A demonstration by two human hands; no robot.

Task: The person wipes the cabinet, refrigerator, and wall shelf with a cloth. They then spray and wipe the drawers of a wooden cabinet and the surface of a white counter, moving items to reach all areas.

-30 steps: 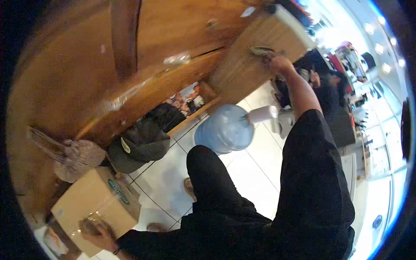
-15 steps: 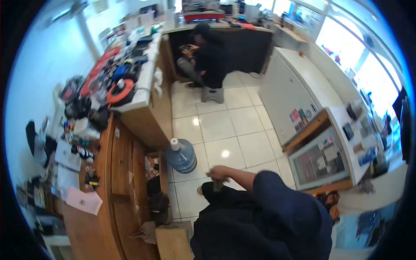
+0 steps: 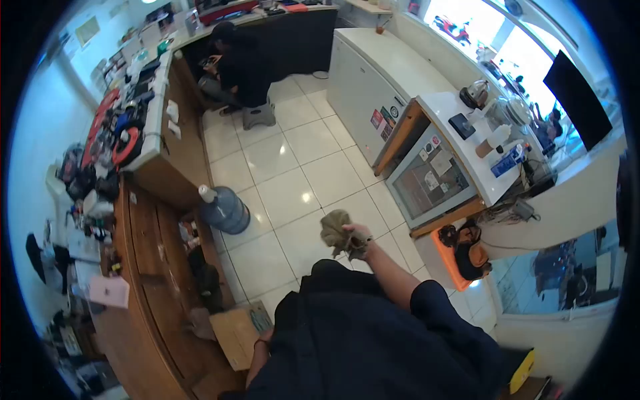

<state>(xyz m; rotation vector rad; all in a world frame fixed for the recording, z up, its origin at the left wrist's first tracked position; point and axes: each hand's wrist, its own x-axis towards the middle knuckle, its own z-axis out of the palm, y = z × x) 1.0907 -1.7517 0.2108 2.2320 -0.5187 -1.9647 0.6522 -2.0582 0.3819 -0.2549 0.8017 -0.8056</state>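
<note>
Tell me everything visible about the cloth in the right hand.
The cloth is a drab olive-brown, crumpled piece of what looks like soft fabric, with folds and an uneven outline. The right hand holds it bunched up, in the air above the pale tiled floor. Nothing else visibly touches it; any seams or print cannot be made out.

One olive cloth (image 3: 335, 230), one cardboard box (image 3: 231, 335), one blue water jug (image 3: 227, 213)
</note>
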